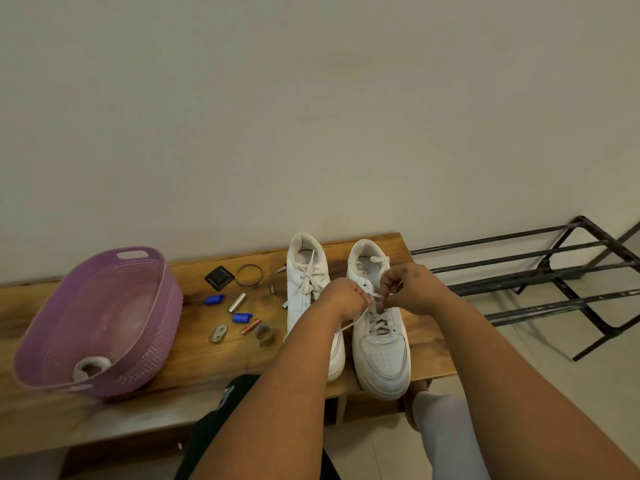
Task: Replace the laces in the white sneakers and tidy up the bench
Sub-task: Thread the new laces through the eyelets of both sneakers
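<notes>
Now we are mid-lacing the right sneaker (380, 344) at the bench's (194, 362) three o'clock end, left hand (346, 299) and right hand (410, 289) both pinching its lace (375, 298), which we judge next needs threading through an upper eyelet.

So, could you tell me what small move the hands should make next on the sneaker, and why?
Probably draw the lace through the next eyelet of the right-hand sneaker. The left hand and right hand both pinch it above the lower crossings, and the upper eyelets look unlaced.
</notes>
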